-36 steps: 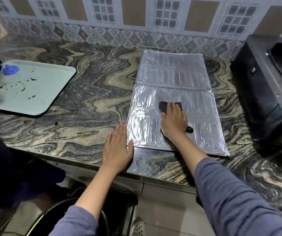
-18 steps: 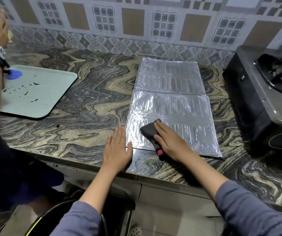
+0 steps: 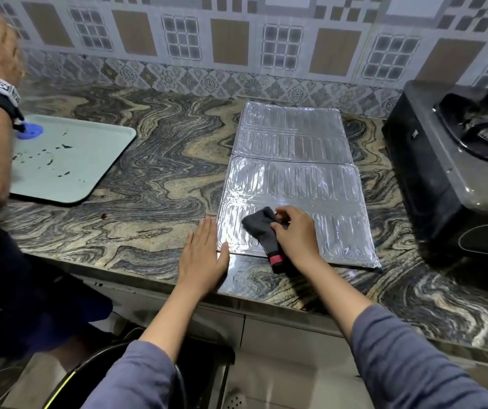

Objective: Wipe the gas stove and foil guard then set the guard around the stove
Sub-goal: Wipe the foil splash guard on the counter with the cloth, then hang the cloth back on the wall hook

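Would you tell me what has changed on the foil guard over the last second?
The right hand drew the dark cloth from the near panel's middle toward its front-left edge. The left hand stayed flat at the foil guard's corner; guard and stove unmoved.

The left hand (image 3: 203, 259) lies flat, palm down, fingers together toward twelve o'clock; the right hand (image 3: 297, 236), at its three o'clock, is curled in a grip.

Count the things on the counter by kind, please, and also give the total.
Foil guard: 1
Cloth: 1
Gas stove: 1
Tray: 1
Total: 4
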A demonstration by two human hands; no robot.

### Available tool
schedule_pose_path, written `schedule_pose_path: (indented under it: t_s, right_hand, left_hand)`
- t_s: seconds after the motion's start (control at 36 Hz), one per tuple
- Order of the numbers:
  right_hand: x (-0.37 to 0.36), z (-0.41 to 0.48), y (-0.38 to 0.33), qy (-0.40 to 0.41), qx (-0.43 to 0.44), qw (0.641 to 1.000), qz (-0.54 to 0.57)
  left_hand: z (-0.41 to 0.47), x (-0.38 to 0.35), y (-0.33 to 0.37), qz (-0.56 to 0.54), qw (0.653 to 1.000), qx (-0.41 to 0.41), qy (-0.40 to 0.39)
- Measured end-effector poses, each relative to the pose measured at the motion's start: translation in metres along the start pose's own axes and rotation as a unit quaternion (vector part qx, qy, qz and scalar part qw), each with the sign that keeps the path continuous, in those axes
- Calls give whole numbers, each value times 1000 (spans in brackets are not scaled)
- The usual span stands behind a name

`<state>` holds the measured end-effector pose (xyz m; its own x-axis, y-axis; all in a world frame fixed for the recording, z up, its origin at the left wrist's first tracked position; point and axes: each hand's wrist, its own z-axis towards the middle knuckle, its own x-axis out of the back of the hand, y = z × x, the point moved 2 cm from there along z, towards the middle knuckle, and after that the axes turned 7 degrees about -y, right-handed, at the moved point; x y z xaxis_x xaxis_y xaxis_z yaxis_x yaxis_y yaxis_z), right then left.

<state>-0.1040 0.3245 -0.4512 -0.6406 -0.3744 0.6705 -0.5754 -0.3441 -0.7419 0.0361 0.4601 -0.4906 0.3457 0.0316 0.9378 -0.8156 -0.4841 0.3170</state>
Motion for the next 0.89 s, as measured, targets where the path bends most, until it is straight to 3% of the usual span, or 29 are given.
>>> schedule_pose_path:
  t_s: [0.33, 0.53, 0.61, 0.72, 0.89]
  right_hand:
    - [18, 7, -16, -86, 5, 996, -36]
    - [44, -4, -30, -107, 65, 992, -13]
    - [65, -10, -37, -117, 88, 989, 8]
    - [96, -17, -49, -133, 137, 981, 19]
    - [152, -19, -62, -86, 209, 974, 10]
  left_hand:
    - [-5, 13, 13, -63, 997, 37, -5]
    - [-3, 30, 23, -60, 997, 43, -3]
    - [-3, 46, 38, -109, 993, 14, 37]
    - [-4, 85, 79, -204, 971, -83, 93]
    - [-14, 137, 146, -329, 918, -213, 60]
